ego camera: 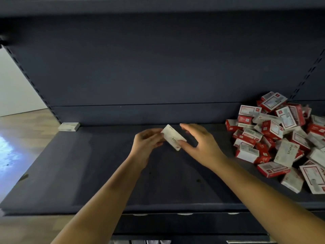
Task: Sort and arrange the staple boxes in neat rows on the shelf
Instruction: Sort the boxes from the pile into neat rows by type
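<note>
Both hands (pixel 175 143) pinching white box (pixel 173 137) — jumbled pile (pixel 277 138) right, lone box (pixel 69 126) back-left

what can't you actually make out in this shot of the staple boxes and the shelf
- Head view: the held box shows only part of its print; the fingers of the left hand and right hand cover the rest.
- The pile of boxes runs off the right edge, so its count is unknown.
- The lone box at the back left of the shelf is too small to read.
</note>
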A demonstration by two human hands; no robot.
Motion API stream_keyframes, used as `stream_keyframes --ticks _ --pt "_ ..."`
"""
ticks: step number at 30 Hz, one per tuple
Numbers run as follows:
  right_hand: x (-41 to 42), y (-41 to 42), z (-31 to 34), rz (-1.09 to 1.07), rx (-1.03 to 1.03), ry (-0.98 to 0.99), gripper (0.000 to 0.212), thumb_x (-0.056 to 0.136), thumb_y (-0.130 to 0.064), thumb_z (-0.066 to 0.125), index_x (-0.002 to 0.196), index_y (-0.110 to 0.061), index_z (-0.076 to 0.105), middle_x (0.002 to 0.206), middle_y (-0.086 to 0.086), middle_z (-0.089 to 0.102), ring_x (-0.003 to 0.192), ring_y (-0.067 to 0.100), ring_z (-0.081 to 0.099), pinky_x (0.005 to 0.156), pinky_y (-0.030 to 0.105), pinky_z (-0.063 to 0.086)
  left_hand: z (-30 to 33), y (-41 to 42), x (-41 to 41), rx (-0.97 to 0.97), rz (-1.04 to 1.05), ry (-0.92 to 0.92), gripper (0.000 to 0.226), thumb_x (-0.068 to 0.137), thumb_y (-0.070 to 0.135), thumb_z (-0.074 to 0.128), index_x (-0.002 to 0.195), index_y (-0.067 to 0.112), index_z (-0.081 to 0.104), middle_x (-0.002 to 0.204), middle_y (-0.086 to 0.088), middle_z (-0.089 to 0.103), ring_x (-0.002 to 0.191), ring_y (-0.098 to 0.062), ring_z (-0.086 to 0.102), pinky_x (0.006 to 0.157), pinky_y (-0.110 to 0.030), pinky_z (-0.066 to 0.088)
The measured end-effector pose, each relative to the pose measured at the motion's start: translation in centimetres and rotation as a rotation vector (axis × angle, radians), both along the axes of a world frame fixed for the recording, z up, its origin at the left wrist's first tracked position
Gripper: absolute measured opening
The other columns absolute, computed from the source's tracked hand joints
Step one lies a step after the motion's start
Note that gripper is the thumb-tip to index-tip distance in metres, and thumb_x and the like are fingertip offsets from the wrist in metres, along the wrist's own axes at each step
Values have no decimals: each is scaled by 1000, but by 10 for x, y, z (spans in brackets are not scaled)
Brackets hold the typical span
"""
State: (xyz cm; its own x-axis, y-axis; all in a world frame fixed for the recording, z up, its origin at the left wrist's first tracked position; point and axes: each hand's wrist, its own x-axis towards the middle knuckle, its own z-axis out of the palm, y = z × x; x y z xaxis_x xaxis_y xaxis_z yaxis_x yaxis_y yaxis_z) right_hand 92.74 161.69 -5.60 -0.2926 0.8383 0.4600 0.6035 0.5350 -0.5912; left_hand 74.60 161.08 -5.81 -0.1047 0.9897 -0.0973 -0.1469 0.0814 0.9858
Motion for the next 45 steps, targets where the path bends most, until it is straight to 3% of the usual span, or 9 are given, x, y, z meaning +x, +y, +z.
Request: stream_keyframes --ticks 3,8,14,19,23,29,34,41,45 --pt "-22 -1 12 20 -187 154 36 85 -18 66 120 -14 59 114 -3 62 94 -3 57 79 7 42 18 9 -22 49 -21 66 13 85 0 62 96 3 67 96 -17 69 95 -31 66 88 -41 53" --pt "-65 -2 26 89 -470 550 27 88 -18 62 109 -34 55 103 -6 65 92 7 63 68 15 49 38 16 -49 146 -69 124 23 82 -3 64 100 12 65 86 -7 65 86 -20 65 83 -35 55" --pt "-106 0 36 82 -554 551 22 88 -7 59 105 -22 57 88 3 67 62 -5 58 49 12 40 42 17 -78 159 -124 179 23 82 4 67 102 15 64 87 -6 68 87 -19 68 81 -29 55" --pt "-135 3 30 10 -776 830 16 83 7 59 90 -6 52 88 10 64 86 24 67 67 31 56 31 10 -101 176 -49 240 21 81 12 71 100 15 65 85 1 67 77 -6 65 70 -19 52" --pt "-156 5 25 -2 -881 1119 14 84 8 55 84 -5 49 90 16 66 82 27 69 67 31 57 13 -2 -131 285 -67 458 24 82 16 71 103 25 65 97 5 65 88 -11 65 78 -23 54" --pt "-198 6 16 -12 -874 1128 23 85 7 55 73 -9 44 89 18 68 82 27 70 69 30 58 -1 0 -176 426 -75 752 45 78 12 74 121 12 61 111 7 56 107 -11 56 92 -24 45" --pt "-233 6 13 16 -873 1172 23 84 9 54 72 -8 45 89 16 68 83 27 70 66 29 57 -2 4 -205 649 -12 1123 45 74 19 68 116 3 64 109 -7 62 100 -20 51 80 -28 46" --pt "-280 0 4 37 -891 1134 26 82 12 56 72 -7 43 79 15 64 72 22 69 66 31 58 9 6 -257 650 -246 1366 48 80 18 69 125 6 57 116 -8 58 110 -26 51 90 -38 45" --pt "-303 5 -3 -18 -734 710 20 82 1 63 73 -12 50 77 2 58 77 16 60 74 31 51 11 8 -290 595 -314 1385 45 80 24 64 122 8 60 113 -10 59 106 -27 55 88 -35 45"
